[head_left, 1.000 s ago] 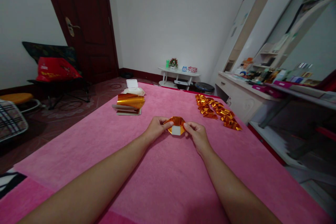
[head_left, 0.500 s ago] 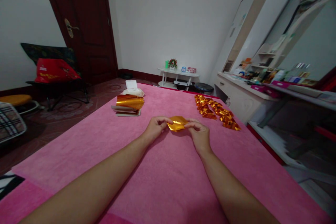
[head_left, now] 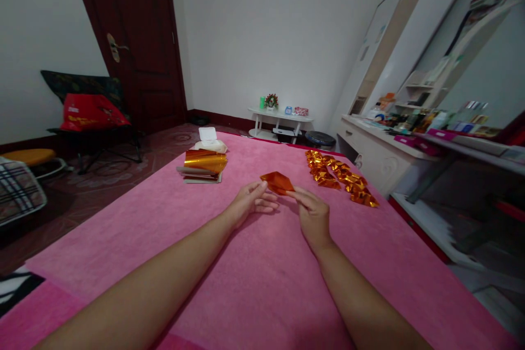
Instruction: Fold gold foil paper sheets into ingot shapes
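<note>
A folded piece of gold foil paper (head_left: 279,182), pointed at its ends, is held up above the pink cloth (head_left: 246,262). My right hand (head_left: 314,213) pinches its right corner between thumb and fingers. At the paper's left end is my left hand (head_left: 252,202), its thumb by the corner and its other fingers stretched out below with gaps between them. Whether the left thumb presses on the paper, I cannot tell. To the left lies a stack of gold foil sheets (head_left: 205,160) with grey edges. Rows of folded gold foil pieces (head_left: 342,172) lie at the right.
Behind the stack sits a white pack with its lid up (head_left: 208,134). A red bag (head_left: 92,112) rests on a folding chair at the left. A low white table (head_left: 283,116) stands by the far wall, and a dresser (head_left: 381,142) with bottles flanks the cloth's right side.
The foil paper has turned, showing a darker orange face. My left fingers have loosened from their pinch and spread out, while my right hand keeps its grip. The view has shifted slightly.
</note>
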The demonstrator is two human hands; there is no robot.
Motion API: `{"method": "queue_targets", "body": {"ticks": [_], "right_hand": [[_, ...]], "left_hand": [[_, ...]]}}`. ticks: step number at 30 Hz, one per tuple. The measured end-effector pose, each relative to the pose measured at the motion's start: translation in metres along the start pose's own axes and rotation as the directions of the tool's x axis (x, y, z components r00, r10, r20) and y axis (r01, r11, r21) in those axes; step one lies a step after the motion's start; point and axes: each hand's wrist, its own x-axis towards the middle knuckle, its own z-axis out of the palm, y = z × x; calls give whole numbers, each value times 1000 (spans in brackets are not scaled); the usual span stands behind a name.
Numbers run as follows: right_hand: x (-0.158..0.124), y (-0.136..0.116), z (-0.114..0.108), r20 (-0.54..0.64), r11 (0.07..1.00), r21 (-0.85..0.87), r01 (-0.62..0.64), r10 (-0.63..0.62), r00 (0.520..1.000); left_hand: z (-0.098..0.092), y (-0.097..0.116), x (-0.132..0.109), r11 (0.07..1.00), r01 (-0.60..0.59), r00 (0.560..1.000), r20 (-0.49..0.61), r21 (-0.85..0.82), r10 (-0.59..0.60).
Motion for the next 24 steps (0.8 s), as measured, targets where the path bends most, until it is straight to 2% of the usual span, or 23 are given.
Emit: {"method": "queue_targets", "body": {"ticks": [6, 9, 13, 16, 20, 24], "right_hand": [[-2, -1, 5, 217, 983, -40, 176, -164, 962], [-2, -7, 6, 212, 982, -31, 188, -177, 961], [-2, -16, 8, 51, 998, -47, 39, -36, 998], [-2, -16, 12, -56, 993, -2, -119, 119, 991], [-3, -9, 16, -16, 963, 105, -247, 250, 968], [-3, -9, 15, 0, 972, 115, -206, 207, 978]], "left_hand": [[-4, -1, 2, 997, -22, 999, -45, -77, 19], [-6, -3, 3, 994, -60, 995, -82, -87, 53], [-4, -5, 4, 994, -99, 987, -129, -47, 92], [-3, -6, 3, 992, -129, 984, -120, 4, 128], [-2, -7, 1, 973, -162, 974, -129, 163, 184], [-2, -8, 1, 954, -174, 964, -157, 244, 216]]}}
